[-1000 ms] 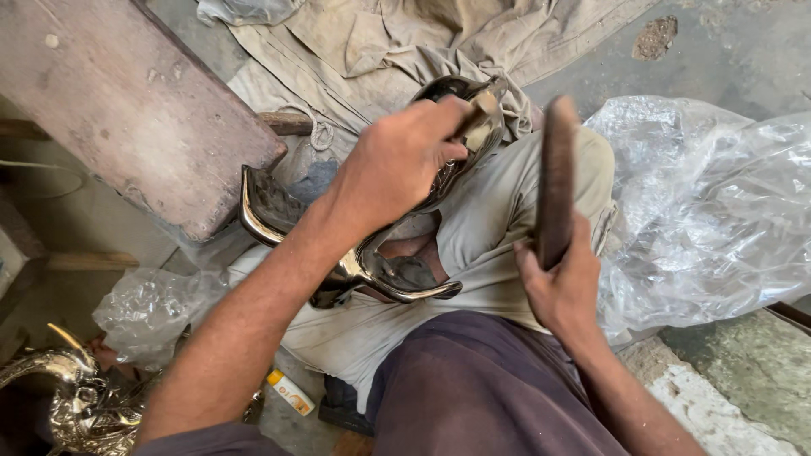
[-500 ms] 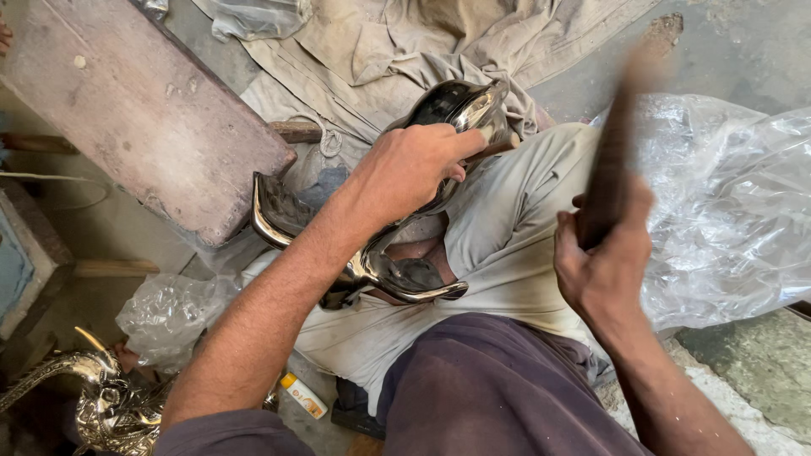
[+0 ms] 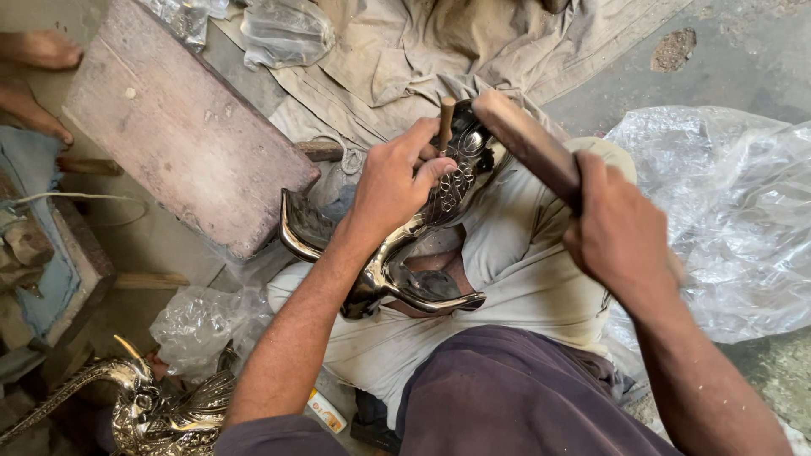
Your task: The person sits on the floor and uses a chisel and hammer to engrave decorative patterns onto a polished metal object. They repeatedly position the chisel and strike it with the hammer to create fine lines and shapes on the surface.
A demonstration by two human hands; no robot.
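A shiny curved metal casting (image 3: 422,253) with engraved patterns rests across my lap. My left hand (image 3: 397,181) presses on its upper part and grips a small wooden-handled punch (image 3: 445,118) upright against the metal. My right hand (image 3: 621,236) is shut on a thick dark wooden mallet (image 3: 528,143), whose far end is down at the top of the punch. My knee in pale trousers lies under the casting.
A worn wooden block (image 3: 182,135) lies to the left. Crumpled clear plastic sheeting (image 3: 726,211) sits at the right. A brass bird-shaped ornament (image 3: 160,405) stands at the lower left. Dusty cloth (image 3: 439,42) covers the floor ahead. Another person's bare feet (image 3: 38,76) show at the top left.
My right hand has swung the mallet from raised at the right down and left onto the punch. The left hand kept hold on the casting.
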